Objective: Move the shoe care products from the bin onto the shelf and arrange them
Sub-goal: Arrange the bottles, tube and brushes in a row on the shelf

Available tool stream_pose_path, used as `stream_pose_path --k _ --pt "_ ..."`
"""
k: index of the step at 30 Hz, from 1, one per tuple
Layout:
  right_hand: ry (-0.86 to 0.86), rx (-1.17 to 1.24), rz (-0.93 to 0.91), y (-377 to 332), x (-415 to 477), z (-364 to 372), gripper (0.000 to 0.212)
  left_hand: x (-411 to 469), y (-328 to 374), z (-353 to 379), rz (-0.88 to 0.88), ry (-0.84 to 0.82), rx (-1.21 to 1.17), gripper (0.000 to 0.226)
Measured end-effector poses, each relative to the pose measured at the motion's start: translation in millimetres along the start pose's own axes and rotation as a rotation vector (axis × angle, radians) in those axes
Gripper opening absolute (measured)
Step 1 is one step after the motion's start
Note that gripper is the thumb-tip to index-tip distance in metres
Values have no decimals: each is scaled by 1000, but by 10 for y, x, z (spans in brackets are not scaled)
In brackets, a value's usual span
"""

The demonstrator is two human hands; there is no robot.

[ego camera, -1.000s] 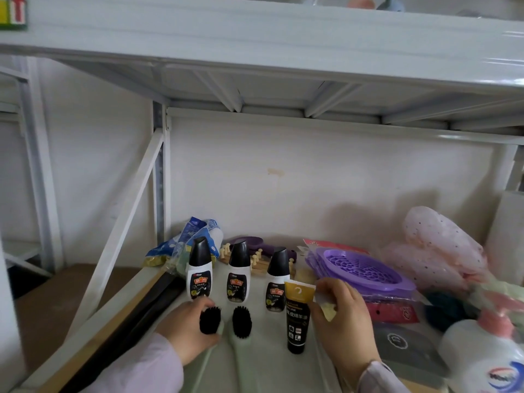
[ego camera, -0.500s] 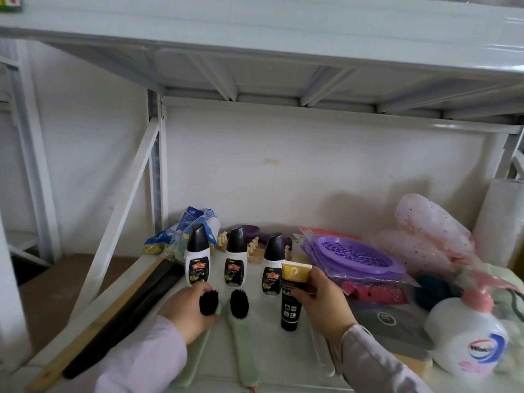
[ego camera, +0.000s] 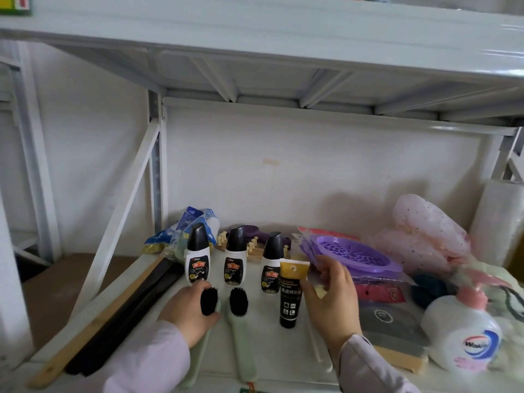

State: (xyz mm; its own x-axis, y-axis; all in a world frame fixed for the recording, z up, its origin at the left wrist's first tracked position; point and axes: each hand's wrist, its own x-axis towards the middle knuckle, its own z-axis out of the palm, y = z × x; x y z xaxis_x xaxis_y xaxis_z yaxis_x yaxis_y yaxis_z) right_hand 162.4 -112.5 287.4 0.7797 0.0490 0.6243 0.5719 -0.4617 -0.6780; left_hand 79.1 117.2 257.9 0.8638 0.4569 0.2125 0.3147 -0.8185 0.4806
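Three white shoe polish bottles with black caps stand in a row on the white shelf. A black tube with a gold end stands upright just right of them. In front lie two green-handled brushes with black bristles. My left hand is curled over the left brush; the right brush lies free. My right hand is beside the tube, thumb at its edge, pinching a small clear packet with a pale yellow piece.
A packed purple strainer, pink dotted bags, a white soap pump bottle and a grey block crowd the right. Long black strips lie at the left edge, blue packets behind. The upper shelf hangs overhead.
My right hand has shifted slightly right, off the tube's top. The tube stays upright and my left hand stays on the left brush.
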Motion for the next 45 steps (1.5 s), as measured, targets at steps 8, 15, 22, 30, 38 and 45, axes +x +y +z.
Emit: stream_pose_path --k 8,15,22,30,38,45 --pt "-509 -175 -152 -372 -541 415 28 -20 54 34 -32 30 -59 52" --pt "-661 -439 -42 -376 -671 656 38 -193 -17 50 -12 10 -70 71" --pt "-578 -520 15 -305 -678 598 36 -411 -73 62 -5 -37 24 91" --pt "-588 -540 -26 -372 -743 643 37 -462 -67 53 -36 -20 106 57" --pt "-585 -528 -4 -395 -763 664 38 -403 -72 64 -92 -45 214 47" --pt "-574 -521 -15 -404 -779 646 38 -406 -58 62 -111 -42 216 48"
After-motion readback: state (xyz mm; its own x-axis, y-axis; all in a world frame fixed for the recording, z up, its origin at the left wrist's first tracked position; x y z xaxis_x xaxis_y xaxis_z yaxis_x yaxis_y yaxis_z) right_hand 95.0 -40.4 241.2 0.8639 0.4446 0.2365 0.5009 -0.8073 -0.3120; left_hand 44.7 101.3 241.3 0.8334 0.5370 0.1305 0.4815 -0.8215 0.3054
